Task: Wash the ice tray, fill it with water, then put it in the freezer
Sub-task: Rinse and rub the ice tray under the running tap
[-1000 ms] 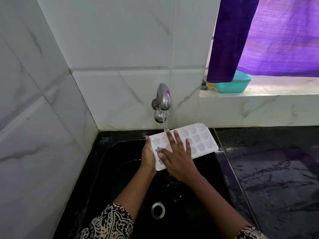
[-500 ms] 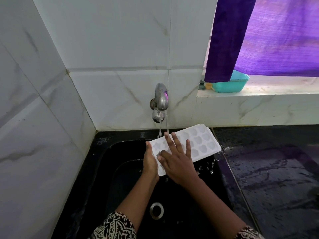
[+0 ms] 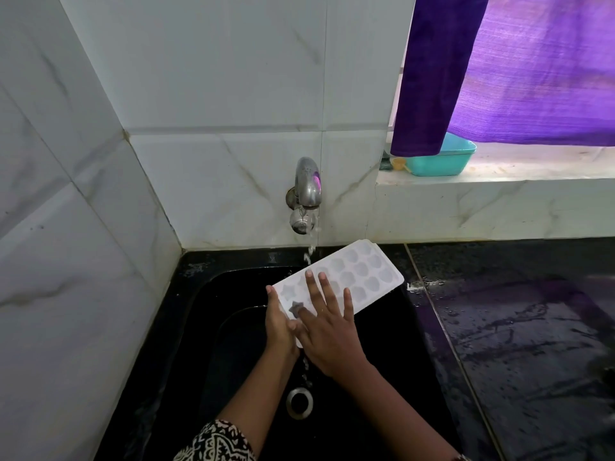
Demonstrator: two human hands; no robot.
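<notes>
A white ice tray (image 3: pixel 361 272) with several shaped moulds is held tilted over the black sink (image 3: pixel 382 377), its far end resting near the sink's right rim. My left hand (image 3: pixel 278 322) grips the tray's near left end. My right hand (image 3: pixel 327 331) lies flat on top of the tray with its fingers spread over the moulds. Water runs from the steel tap (image 3: pixel 306 194) on the wall and lands on the tray's near end, then drips down toward the drain (image 3: pixel 299 402).
White marble tiles (image 3: pixel 83 227) close in the left and back. A wet black counter (image 3: pixel 532 344) lies to the right. On the window ledge stands a teal plastic tub (image 3: pixel 439 161), half behind a purple curtain (image 3: pixel 482 71).
My right hand has slid slightly along the top of the tray, toward its near end. The tray has stayed under the running tap, and my left hand's grip is unchanged.
</notes>
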